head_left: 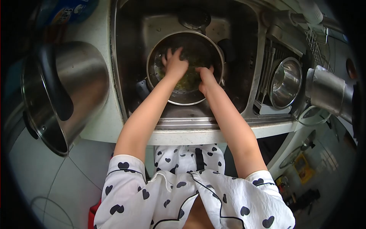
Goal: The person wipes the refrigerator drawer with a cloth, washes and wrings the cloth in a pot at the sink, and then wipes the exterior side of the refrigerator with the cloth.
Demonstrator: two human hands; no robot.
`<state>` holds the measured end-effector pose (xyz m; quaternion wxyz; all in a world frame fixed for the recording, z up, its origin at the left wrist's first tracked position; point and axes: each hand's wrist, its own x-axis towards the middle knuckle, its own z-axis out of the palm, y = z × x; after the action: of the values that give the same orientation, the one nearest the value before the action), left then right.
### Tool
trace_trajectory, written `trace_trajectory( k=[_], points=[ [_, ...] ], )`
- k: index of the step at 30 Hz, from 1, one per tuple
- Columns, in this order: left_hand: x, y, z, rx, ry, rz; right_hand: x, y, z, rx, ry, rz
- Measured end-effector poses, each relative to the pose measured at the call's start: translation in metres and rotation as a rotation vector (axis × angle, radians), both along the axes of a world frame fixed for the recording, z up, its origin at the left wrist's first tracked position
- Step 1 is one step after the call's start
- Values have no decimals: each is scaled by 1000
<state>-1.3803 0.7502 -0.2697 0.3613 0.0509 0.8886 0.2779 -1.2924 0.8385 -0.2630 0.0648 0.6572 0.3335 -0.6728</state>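
A round metal pot [153, 81] sits in the sink, with a patch of green, leafy-looking stuff [185, 82] in what looks like water at its bottom. Over the left half of the pot is my left hand [175, 64], its fingers spread and apart, nothing visibly gripped. My right hand [206, 79] reaches inside the pot's right side. Its fingers look parted, though some are partly hidden, and I see nothing held in it. Both hands are close to the green stuff, a short distance from each other.
The dark sink basin [242, 68] surrounds the pot, with a round dark object [194, 19] behind it. A large lidded steel pot [85, 76] stands on the left counter. At the right are a steel bowl [286, 82] and a metal pitcher-like vessel [328, 89].
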Motion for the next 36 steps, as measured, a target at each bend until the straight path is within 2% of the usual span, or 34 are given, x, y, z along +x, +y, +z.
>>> trace_trajectory(
  k=[2,4,7,10,13,16,19,22,25,28,31,35,36],
  points=[
    [-3,-6,4,77,75,169,3,-2,1,30,-35,-19],
    [-7,-8,8,25,78,227,0,-5,3,55,-54,-38],
    [7,-7,14,-117,252,-125,-3,-9,6,15,-65,-191],
    [2,-16,19,-58,229,-377,3,-3,-8,-84,-121,-78],
    [7,-21,17,-21,200,-427,8,5,-5,-237,-67,-154],
    [10,-27,10,-128,233,-496,8,6,4,-290,-63,-157],
    [6,-23,30,-327,189,-587,14,2,46,-27,167,135],
    [-1,-24,19,-311,71,-511,19,-1,79,88,330,169],
    [-7,-23,15,-186,23,-389,32,1,80,150,497,218],
    [-13,-19,32,-176,3,-399,32,-2,98,189,594,106],
    [-16,-29,34,-77,90,-428,27,0,126,78,711,-100],
    [-20,-40,64,218,-156,-76,32,10,144,150,697,-190],
    [-20,-43,71,261,-196,-1,32,13,141,202,605,-159]
  ],
)
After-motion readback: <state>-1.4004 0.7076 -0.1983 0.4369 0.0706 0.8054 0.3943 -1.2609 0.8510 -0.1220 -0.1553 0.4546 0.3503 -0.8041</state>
